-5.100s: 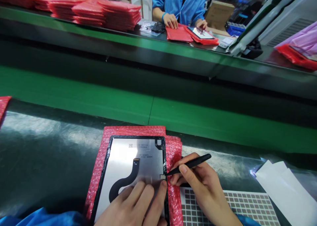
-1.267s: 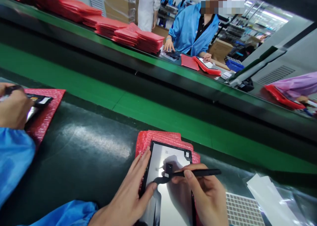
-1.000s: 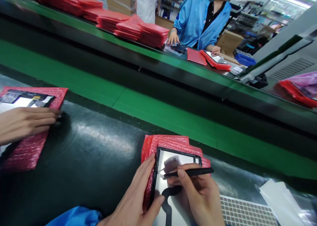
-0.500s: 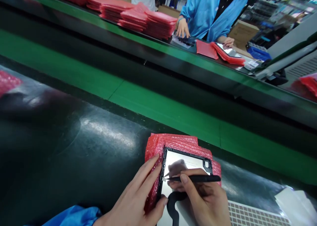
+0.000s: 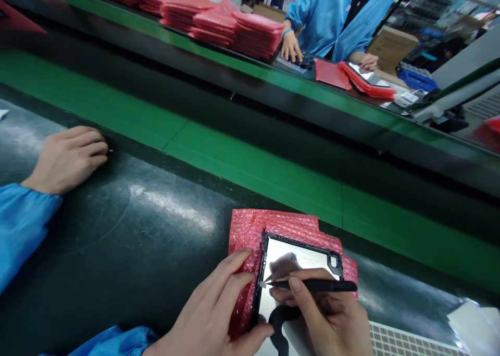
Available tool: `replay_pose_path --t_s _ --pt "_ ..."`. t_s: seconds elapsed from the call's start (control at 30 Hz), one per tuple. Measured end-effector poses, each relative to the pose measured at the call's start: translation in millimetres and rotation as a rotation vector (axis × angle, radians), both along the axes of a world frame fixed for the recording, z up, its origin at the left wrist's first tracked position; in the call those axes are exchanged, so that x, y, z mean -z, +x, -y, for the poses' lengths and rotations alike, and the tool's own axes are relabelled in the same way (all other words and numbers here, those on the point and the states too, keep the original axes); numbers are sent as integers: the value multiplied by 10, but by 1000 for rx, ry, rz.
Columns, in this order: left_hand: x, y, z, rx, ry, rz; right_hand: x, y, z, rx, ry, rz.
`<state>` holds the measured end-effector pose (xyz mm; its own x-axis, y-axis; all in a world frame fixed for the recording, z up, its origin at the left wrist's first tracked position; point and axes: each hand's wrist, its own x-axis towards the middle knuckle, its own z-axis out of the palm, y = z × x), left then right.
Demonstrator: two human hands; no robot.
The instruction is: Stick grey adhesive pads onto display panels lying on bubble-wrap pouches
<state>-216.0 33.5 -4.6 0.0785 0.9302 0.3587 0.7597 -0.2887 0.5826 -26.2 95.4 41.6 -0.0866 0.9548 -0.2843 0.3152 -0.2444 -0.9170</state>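
Right hand (image 5: 326, 314) pinches a slim black pick (image 5: 316, 285)

From the head view, its tip sits at the left edge of the black-framed tablet panel (image 5: 300, 257), crosswise to the panel's long axis, which runs away from the person. Left hand (image 5: 213, 314), fingers spread and holding nothing, rests on the red bubble-wrap pouch (image 5: 246, 288) beside that edge, the nearer hand to it. A black flex cable (image 5: 280, 319) curves toward the person.

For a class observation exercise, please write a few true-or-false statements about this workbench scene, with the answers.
The right hand holds black tweezers. True.
The tablet display panel lies directly on the dark bench. False: it lies on red bubble wrap.
A black flex cable curves out at the panel's near end. True.
The left hand is lifted clear of the work. False: it rests against the bubble wrap beside the panel.
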Motion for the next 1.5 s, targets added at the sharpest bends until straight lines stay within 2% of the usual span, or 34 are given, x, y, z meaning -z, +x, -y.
replay_pose_path --t_s 0.1,0.23,0.43,0.6,0.83,0.93,1.0,1.13,1.2,1.33,1.5 --pt "-27 -35 -10 -17 86 -79 -2 4 -9 7 9 1" --pt "-49 -46 -1 -28 171 -115 32 55 -51 -67 17 -17" --pt "-82 -58 14 40 228 -149 31 50 -60 -116 16 -17" --pt "-113 -89 -42 126 169 -181 4 -17 -13 -23 5 -16" --pt "-119 -91 -41 191 111 -205 88 17 -26 -45 42 -113" --pt "-89 -80 -17 93 100 -86 69 35 -25 3 51 -196" --pt "-95 -83 -11 20 -8 44 23 78 -17 26 80 -247" --pt "-188 -104 -27 35 -472 184 -98 301 11 79 194 -256" --pt "-245 -106 -34 61 -602 220 -129 476 34 138 252 -245" --pt "-308 -75 3 126 -640 298 -105 872 92 303 308 -252" --pt "-329 -35 71 74 -516 437 -12 1280 172 484 349 -210"
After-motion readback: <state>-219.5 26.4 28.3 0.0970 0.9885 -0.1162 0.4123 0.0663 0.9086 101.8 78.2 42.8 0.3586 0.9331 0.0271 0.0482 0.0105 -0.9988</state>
